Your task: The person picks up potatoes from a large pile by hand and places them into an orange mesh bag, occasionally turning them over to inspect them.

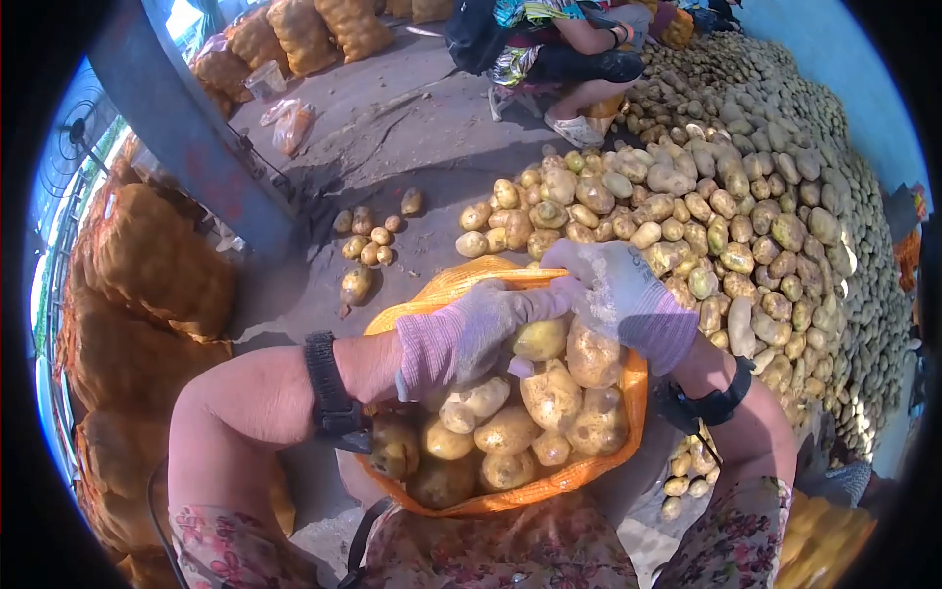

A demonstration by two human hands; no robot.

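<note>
An orange mesh sack [601, 461] stands upright in front of me, its mouth wide and filled with potatoes [551, 396]. My left hand [476, 329], in a grey-and-lilac work glove, reaches over the potatoes with its fingers closed at the far rim. My right hand [618, 294], gloved the same way, is closed on that rim just to the right. The fingertips of both hands meet there, with a fold of orange mesh between them. Below the left fingers shows a small lilac piece [521, 367]. The gloves hide part of the far rim.
A large potato heap [765, 226] spreads along the right wall. Several loose potatoes [368, 245] lie on the dark floor sheet [392, 118]. Full sacks [147, 265] line the left, beside a blue pillar [196, 128]. Another person [559, 59] crouches at the back near the heap.
</note>
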